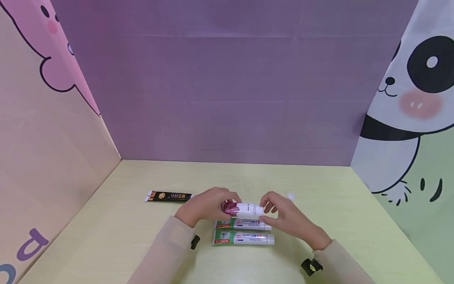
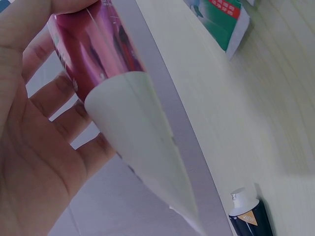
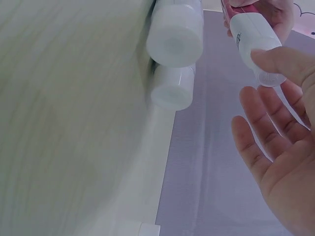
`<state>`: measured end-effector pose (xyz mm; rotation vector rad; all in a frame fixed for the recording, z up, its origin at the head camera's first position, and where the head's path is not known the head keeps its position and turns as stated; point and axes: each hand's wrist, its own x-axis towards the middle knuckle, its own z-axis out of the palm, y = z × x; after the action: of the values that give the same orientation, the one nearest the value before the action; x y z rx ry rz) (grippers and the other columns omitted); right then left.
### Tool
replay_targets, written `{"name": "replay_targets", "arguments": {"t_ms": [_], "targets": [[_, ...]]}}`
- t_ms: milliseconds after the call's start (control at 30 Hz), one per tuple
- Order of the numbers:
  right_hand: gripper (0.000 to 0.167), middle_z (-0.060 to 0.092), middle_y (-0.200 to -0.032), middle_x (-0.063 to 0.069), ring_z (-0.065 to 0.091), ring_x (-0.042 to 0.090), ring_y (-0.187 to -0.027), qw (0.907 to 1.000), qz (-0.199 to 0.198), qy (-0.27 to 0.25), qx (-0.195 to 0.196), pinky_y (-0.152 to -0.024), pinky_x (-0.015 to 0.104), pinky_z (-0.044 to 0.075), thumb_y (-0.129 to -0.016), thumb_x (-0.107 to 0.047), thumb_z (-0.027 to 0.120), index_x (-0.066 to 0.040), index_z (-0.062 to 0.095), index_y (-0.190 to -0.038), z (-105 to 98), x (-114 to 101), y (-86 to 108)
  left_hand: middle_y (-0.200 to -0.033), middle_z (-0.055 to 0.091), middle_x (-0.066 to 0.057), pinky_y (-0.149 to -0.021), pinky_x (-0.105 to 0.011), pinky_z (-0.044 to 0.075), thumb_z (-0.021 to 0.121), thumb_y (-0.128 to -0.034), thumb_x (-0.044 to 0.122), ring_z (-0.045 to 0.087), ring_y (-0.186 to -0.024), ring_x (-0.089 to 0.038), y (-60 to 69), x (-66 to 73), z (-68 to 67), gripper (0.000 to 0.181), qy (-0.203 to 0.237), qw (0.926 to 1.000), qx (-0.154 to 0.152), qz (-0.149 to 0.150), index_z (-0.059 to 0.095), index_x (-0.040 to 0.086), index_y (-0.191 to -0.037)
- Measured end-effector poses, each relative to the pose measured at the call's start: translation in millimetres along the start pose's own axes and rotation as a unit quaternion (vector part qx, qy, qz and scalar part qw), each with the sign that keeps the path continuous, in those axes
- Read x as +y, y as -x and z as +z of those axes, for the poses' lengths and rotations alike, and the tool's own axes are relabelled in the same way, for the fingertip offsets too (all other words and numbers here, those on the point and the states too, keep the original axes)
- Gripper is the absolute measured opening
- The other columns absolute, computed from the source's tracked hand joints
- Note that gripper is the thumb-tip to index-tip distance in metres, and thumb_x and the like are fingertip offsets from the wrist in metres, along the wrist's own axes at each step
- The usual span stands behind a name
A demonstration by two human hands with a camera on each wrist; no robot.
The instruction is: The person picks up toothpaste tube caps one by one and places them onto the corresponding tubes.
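A maroon-and-white toothpaste tube (image 1: 244,210) is held above the table in my left hand (image 1: 213,203), the thumb and fingers round its maroon tail end. In the left wrist view the tube's white part (image 2: 140,128) points away from the palm. My right hand (image 1: 289,217) is at the other end, with thumb and index finger pinching the white cap (image 3: 269,78); its other fingers are spread apart. Just below lie two green-and-white toothpaste tubes (image 1: 243,238), side by side, white caps to the right.
A black toothpaste tube (image 1: 168,196) lies left of my left hand; its narrow white neck (image 2: 241,197) looks bare in the left wrist view. Behind my right hand is a small round white cap (image 1: 291,196) on the pale table (image 1: 142,244). A purple panel (image 1: 227,86) and printed side panels enclose the table.
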<state>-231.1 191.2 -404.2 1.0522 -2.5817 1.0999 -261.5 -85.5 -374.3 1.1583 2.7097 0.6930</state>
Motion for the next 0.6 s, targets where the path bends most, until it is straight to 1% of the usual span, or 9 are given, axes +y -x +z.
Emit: {"name": "replay_targets", "arguments": {"t_ms": [200, 333, 467, 600], "targets": [[0.027, 0.062, -0.096, -0.005, 0.061, 0.012, -0.081, 1.0, 0.005, -0.003, -0.003, -0.072, 0.032, 0.054, -0.087, -0.012, 0.079, -0.014, 0.059, -0.106, 0.6, 2.7, -0.4, -0.095, 0.062, 0.009, -0.072, -0.023, 0.05, 0.082, -0.0804, 0.011, 0.055, -0.083, -0.011, 1.1, 1.2, -1.2, 0.039, -0.007, 1.0, 0.003, -0.003, 0.07, 0.018, -0.117], [0.021, 0.062, -0.091, -0.009, 0.06, 0.01, -0.081, 0.9996, 0.024, -0.001, -0.016, -0.073, 0.034, 0.053, -0.09, -0.019, 0.076, -0.014, 0.061, -0.105, 0.9, 2.6, -0.8, -0.094, 0.061, 0.01, -0.072, -0.023, 0.05, 0.081, -0.0804, 0.011, 0.054, -0.083, -0.01, 2.2, 1.6, -1.5, 0.038, -0.006, 1.0, 0.004, -0.005, 0.07, 0.018, -0.117], [0.019, 0.061, -0.087, -0.012, 0.058, 0.008, -0.08, 0.9984, 0.046, 0.0, -0.031, -0.074, 0.03, 0.052, -0.093, -0.025, 0.072, -0.012, 0.063, -0.105, -0.2, 1.0, -1.1, -0.094, 0.06, 0.011, -0.071, -0.023, 0.05, 0.081, -0.0802, 0.011, 0.055, -0.083, -0.01, 3.0, 1.6, -1.8, 0.039, -0.005, 1.0, 0.005, -0.005, 0.07, 0.019, -0.117], [0.017, 0.062, -0.084, -0.012, 0.057, 0.007, -0.077, 0.9974, 0.058, -0.006, -0.043, -0.068, 0.026, 0.05, -0.097, -0.028, 0.068, -0.012, 0.064, -0.102, 0.1, 1.0, -1.6, -0.095, 0.061, 0.01, -0.071, -0.022, 0.05, 0.081, -0.0802, 0.01, 0.055, -0.082, -0.009, 3.4, 1.2, -1.6, 0.039, -0.002, 1.0, 0.007, 0.0, 0.07, 0.018, -0.117]]}}
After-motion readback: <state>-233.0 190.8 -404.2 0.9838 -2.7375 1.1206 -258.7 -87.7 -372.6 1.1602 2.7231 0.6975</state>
